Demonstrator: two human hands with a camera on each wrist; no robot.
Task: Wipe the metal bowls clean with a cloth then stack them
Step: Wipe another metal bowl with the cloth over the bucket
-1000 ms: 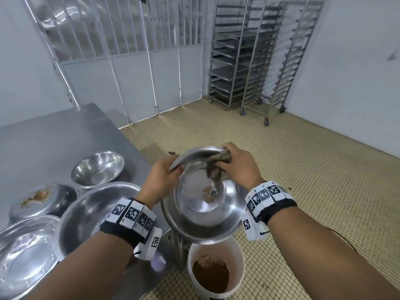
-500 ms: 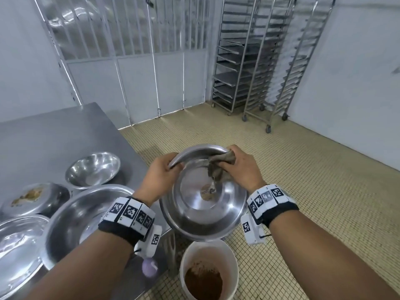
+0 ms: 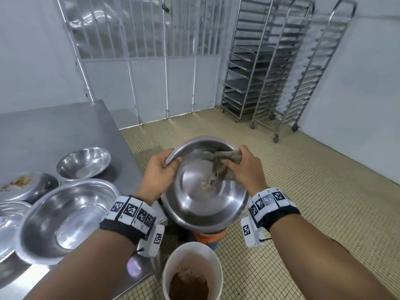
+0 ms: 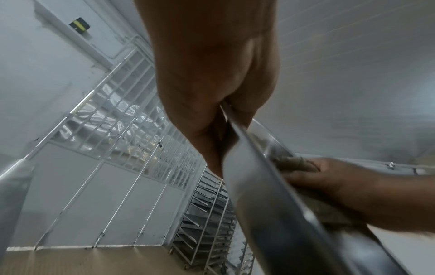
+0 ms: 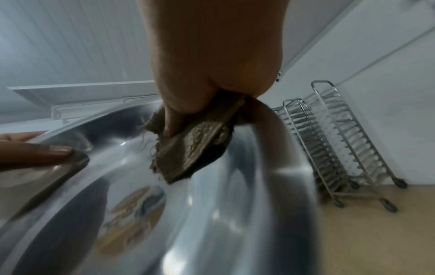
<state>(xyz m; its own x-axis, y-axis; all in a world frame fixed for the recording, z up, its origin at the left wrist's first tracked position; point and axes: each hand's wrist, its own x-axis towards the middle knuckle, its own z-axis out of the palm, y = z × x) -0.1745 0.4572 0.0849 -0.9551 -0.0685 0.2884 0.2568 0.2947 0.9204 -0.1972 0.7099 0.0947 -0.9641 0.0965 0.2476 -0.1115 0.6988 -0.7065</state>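
Observation:
A large metal bowl [image 3: 203, 200] is held tilted in the air beside the table, above a white bucket. My left hand [image 3: 161, 172] grips its left rim, thumb inside. My right hand [image 3: 242, 167] pinches a brown cloth [image 3: 227, 163] against the bowl's upper inner wall. In the right wrist view the cloth [image 5: 193, 148] hangs inside the bowl [image 5: 212, 214] over a brown smear at its bottom. The left wrist view shows the bowl's rim [image 4: 270, 186] edge-on in my left hand [image 4: 212, 104].
On the steel table [image 3: 54, 126] at the left stand several more bowls: a clean one [image 3: 83, 162], a big one [image 3: 67, 215], a soiled one [image 3: 26, 185]. The white bucket [image 3: 192, 271] holds brown waste. Wheeled rack trolleys [image 3: 270, 68] stand at the far wall.
The cloth has slid up from the bowl's middle toward the upper right wall. The bowl stays tilted in my left hand.

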